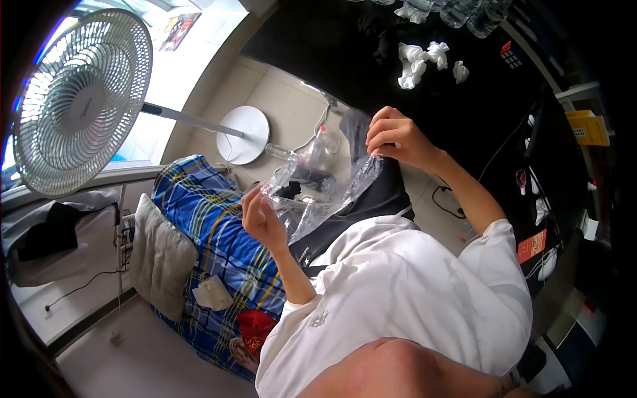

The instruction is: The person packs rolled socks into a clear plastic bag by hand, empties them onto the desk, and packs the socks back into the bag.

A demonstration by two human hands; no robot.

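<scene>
A clear plastic bag [345, 197] is stretched across my lap between my two hands. My left hand [263, 222] is closed on its near-left edge, above the blue plaid bedding. My right hand [401, 138] pinches the bag's other edge, beside the black table's edge, with fingers bent. Through and beyond the film, clear plastic bottles [323, 144] show on the floor, one with a red cap. Some small dark and white items behind or inside the bag cannot be made out.
A standing fan [83, 103] rises at the left on a round white base [244, 134]. Crumpled white tissues [413, 65] and several bottles [488, 18] lie on the black table [318, 40]. Blue plaid bedding [225, 219] and a grey cushion [161, 259] are at my left.
</scene>
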